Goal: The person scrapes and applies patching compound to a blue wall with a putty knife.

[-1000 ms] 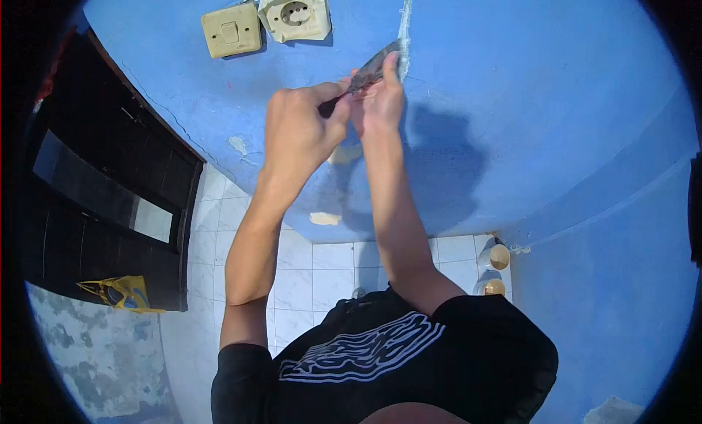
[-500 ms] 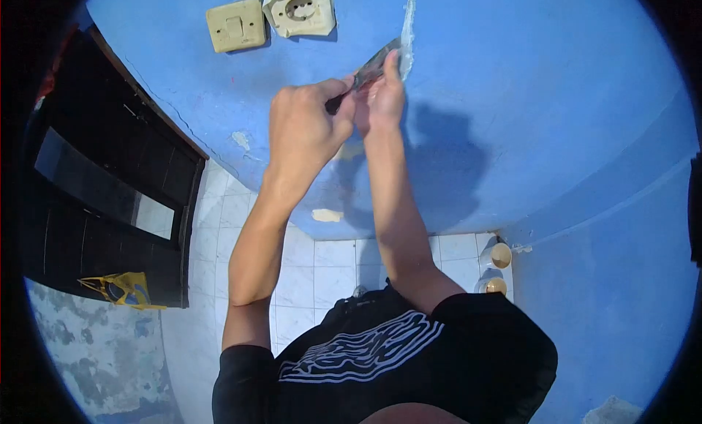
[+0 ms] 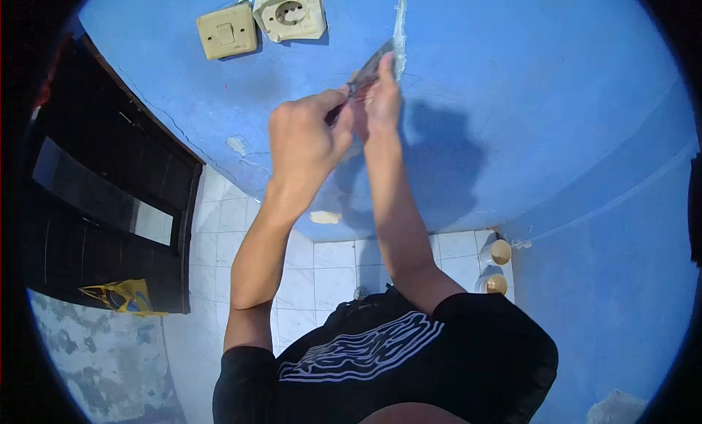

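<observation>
A putty knife [image 3: 371, 71] with a dark, flat metal blade slants up to the right, close against the blue wall [image 3: 512, 95]. My left hand [image 3: 303, 135] is closed around its handle end, thumb and forefinger pinched together. From below, my right hand [image 3: 382, 106] grips the blade, its thumb lying up along the edge and the other fingers partly hidden behind. The blade's upper corner is right at a narrow, upright strip of whitish filler [image 3: 400, 36] on the wall.
Left of the hands are a light switch [image 3: 227, 32] and a loose-looking socket [image 3: 291, 13]. Two tubs [image 3: 500, 252] stand on the tiled floor [image 3: 296, 285] in the right corner. A dark door [image 3: 110, 182] is at left, with a yellow bag [image 3: 128, 297] near its foot.
The view has shifted slightly, so the switch and socket appear lower and further left. Both hands keep their hold on the putty knife, nearly at the same place on the wall.
</observation>
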The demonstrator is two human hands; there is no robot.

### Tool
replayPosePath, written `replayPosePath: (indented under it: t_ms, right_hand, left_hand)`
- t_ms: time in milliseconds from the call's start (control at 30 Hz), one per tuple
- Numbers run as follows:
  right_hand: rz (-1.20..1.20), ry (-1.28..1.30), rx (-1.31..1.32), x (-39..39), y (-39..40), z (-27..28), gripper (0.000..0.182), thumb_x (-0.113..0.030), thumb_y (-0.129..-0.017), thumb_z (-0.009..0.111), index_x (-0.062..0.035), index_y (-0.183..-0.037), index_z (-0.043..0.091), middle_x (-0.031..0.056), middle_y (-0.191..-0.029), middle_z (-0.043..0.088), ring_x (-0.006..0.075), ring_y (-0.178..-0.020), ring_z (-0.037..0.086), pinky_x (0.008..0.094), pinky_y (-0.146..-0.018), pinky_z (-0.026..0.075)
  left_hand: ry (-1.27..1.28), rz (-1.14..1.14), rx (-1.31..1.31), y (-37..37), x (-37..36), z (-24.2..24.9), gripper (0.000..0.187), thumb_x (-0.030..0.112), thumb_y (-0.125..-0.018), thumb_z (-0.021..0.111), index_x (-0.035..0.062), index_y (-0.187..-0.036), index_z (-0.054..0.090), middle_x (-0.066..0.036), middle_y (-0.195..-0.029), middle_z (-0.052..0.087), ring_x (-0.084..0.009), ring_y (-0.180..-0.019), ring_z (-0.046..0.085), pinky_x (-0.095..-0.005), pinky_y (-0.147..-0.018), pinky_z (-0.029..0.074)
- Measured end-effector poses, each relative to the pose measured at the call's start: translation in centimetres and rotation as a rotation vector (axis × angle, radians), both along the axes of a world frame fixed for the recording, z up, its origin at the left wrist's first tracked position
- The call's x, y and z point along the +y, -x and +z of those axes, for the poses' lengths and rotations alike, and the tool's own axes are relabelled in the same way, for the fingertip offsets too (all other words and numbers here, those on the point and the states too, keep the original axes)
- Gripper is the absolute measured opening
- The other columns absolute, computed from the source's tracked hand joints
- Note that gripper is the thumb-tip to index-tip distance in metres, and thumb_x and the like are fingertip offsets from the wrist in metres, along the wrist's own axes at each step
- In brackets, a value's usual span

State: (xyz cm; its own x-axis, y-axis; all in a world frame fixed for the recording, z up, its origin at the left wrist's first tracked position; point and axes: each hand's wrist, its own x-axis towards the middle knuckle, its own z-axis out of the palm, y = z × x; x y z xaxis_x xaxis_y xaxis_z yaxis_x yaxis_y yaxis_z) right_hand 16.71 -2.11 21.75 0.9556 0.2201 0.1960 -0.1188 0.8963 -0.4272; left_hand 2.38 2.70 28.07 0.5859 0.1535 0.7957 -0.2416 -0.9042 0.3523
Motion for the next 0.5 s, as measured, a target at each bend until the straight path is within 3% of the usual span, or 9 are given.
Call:
replayPosePath:
  t_ms: [100, 233, 267, 367, 400, 500]
  right_hand:
    - [-0.005, 0.083, -0.066, -1.0, -0.1, 0.5, 0.036, -0.042, -0.100, 0.054, -0.0100, -0.085, 0.060, 0.0020, -0.071, 0.061, 0.0126, -0.057, 0.057, 0.0269, -0.052, 0.044]
    - [0.110, -0.130, -0.016, 0.0, -0.6, -0.7, 0.038, -0.043, -0.100, 0.055, -0.0090, -0.084, 0.059, 0.0024, -0.070, 0.061, 0.0123, -0.057, 0.056, 0.0271, -0.052, 0.043]
    - [0.069, 0.085, -0.041, -0.2, -0.2, -0.5, 0.037, -0.042, -0.101, 0.053, -0.0092, -0.084, 0.059, 0.0018, -0.071, 0.060, 0.0119, -0.058, 0.056, 0.0275, -0.053, 0.043]
    - [-0.015, 0.076, -0.048, -1.0, 0.1, 0.7, 0.040, -0.044, -0.101, 0.052, -0.0104, -0.080, 0.058, 0.0013, -0.069, 0.059, 0.0116, -0.057, 0.055, 0.0276, -0.052, 0.043]
    - [-0.021, -0.045, -0.052, -0.2, -0.2, 0.4, 0.041, -0.045, -0.100, 0.052, -0.0103, -0.079, 0.058, 0.0019, -0.067, 0.059, 0.0119, -0.055, 0.055, 0.0277, -0.051, 0.042]
    - [0.006, 0.038, -0.037, -0.4, 0.1, -0.4, 0.041, -0.044, -0.100, 0.053, -0.0100, -0.079, 0.058, 0.0025, -0.066, 0.058, 0.0126, -0.055, 0.054, 0.0272, -0.051, 0.042]
  left_hand:
    - [-0.025, 0.024, -0.010, -1.0, -0.1, 0.8, 0.016, 0.010, -0.078, 0.073, -0.0025, -0.088, 0.074, -0.021, -0.064, 0.064, -0.0274, -0.050, 0.064, -0.0320, -0.052, 0.047]
    - [-0.050, -0.023, 0.013, -0.4, -0.1, 0.5, 0.017, 0.011, -0.079, 0.073, -0.0025, -0.087, 0.074, -0.021, -0.063, 0.064, -0.0280, -0.051, 0.065, -0.0329, -0.051, 0.047]
    - [-0.044, -0.020, 0.008, -0.4, -0.4, 0.6, 0.017, 0.011, -0.079, 0.073, -0.0025, -0.087, 0.074, -0.021, -0.063, 0.064, -0.0280, -0.051, 0.065, -0.0329, -0.051, 0.047]
    - [-0.044, 0.041, 0.040, -0.8, -0.7, 1.0, 0.017, 0.012, -0.079, 0.072, -0.0024, -0.088, 0.074, -0.021, -0.063, 0.064, -0.0279, -0.051, 0.065, -0.0334, -0.051, 0.048]
    - [-0.033, 0.028, 0.019, -1.0, -0.5, 0.7, 0.017, 0.012, -0.079, 0.073, -0.0024, -0.088, 0.074, -0.020, -0.063, 0.064, -0.0279, -0.051, 0.065, -0.0334, -0.051, 0.047]
    - [-0.002, 0.020, 0.002, 0.0, -0.2, -0.2, 0.017, 0.013, -0.079, 0.073, -0.0023, -0.088, 0.074, -0.020, -0.063, 0.064, -0.0280, -0.051, 0.065, -0.0332, -0.051, 0.048]
